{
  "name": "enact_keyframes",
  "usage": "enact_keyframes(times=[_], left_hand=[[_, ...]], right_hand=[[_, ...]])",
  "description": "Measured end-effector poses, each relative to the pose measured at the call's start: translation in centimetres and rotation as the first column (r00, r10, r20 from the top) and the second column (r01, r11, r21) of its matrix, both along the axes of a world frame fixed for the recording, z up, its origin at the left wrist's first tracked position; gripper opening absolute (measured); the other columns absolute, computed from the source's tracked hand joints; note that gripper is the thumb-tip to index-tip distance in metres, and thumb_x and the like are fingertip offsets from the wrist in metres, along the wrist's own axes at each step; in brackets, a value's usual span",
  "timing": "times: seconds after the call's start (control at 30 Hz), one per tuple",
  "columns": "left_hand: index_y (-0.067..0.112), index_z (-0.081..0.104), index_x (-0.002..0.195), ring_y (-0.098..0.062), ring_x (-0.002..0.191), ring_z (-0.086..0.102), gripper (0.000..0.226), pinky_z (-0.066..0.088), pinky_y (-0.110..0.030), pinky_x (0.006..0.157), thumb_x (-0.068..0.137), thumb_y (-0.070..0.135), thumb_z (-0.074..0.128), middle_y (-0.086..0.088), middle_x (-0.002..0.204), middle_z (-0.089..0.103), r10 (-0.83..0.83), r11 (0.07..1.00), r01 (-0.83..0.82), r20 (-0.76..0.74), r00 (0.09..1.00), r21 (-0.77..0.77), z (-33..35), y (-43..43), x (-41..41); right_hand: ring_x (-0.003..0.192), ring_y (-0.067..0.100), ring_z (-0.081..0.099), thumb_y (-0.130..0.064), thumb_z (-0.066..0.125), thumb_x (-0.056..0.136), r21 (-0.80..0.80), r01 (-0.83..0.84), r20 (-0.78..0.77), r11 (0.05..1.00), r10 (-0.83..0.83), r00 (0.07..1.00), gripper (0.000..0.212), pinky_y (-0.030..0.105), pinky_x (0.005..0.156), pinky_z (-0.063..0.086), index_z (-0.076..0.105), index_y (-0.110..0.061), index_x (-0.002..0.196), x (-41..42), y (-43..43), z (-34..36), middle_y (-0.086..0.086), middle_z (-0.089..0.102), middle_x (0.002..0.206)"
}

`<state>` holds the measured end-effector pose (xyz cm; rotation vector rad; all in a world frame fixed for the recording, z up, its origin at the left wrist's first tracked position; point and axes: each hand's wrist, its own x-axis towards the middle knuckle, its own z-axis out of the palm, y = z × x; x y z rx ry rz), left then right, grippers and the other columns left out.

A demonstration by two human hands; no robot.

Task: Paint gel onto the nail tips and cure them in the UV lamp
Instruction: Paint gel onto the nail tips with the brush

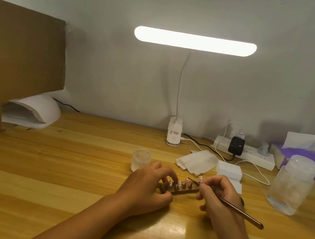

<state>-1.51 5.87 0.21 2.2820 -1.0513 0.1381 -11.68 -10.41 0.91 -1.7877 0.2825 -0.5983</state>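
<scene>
Left hand point(147, 188): fingers curled over the left end of a dark brown nail-tip holder strip point(182, 191), thumb under its near edge, gripping it
Right hand point(216, 196): fingers bunched in a pen grip, pinching a thin brown-handled gel brush point(241, 211)
Brush: handle slants back to the right past the wrist; its fine tip is at the nail tips near the strip's right end, contact too small to tell
Nail tips: small pale pink nail tips point(186, 181) sit in a row along the strip, low over the yellow wooden table point(61, 166) between the two hands
UV lamp: white domed UV lamp point(35, 111) sits far left at the table's back, partly behind a brown cardboard sheet point(17, 54), well apart from the strip
Jar: small frosted round jar point(141, 159) just behind the left hand
Behind the right hand: folded white tissue point(197, 161), white foam block point(229, 170)
Far right: clear lidded plastic jar point(293, 184), purple tissue pack point(307, 163), white power strip point(246, 155)
Light: white clip-on desk lamp point(194, 41), lit
</scene>
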Motion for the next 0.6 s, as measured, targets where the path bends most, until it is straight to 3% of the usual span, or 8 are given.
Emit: enact_keyframes(times=[0.13,0.27,0.6], left_hand=[[0.044,0.057,0.113,0.004,0.073,0.045,0.033,0.037,-0.017,0.065,0.081,0.038,0.065,0.016,0.103,0.050,0.007,1.000,-0.007,0.015,1.000,0.001,-0.02,-0.07,-0.01],[0.045,0.057,0.112,0.005,0.075,0.046,0.032,0.034,-0.014,0.063,0.081,0.039,0.065,0.018,0.102,0.049,0.002,1.000,-0.002,0.009,1.000,-0.003,-0.08,-0.04,-0.03],[0.045,0.056,0.112,0.004,0.084,0.048,0.031,0.038,-0.016,0.066,0.082,0.041,0.063,0.019,0.101,0.047,0.005,1.000,-0.005,0.012,1.000,0.007,-0.26,-0.06,0.25]], right_hand=[[0.063,0.010,0.064,-0.014,0.064,0.088,-0.016,-0.024,-0.044,1.000,0.024,0.999,0.005,0.031,0.059,0.053,0.062,-0.018,0.085,0.11,0.18,-0.07,0.000,0.068,0.069],[0.051,0.004,0.057,-0.016,0.062,0.089,0.015,-0.021,-0.043,1.000,0.022,0.999,0.006,0.020,0.048,0.046,0.062,-0.016,0.083,0.01,0.05,-0.11,-0.002,0.064,0.061],[0.053,0.012,0.054,-0.013,0.061,0.089,0.018,-0.005,-0.040,1.000,0.006,0.999,0.008,0.021,0.046,0.045,0.061,-0.014,0.081,-0.06,0.02,-0.07,-0.001,0.060,0.058]])
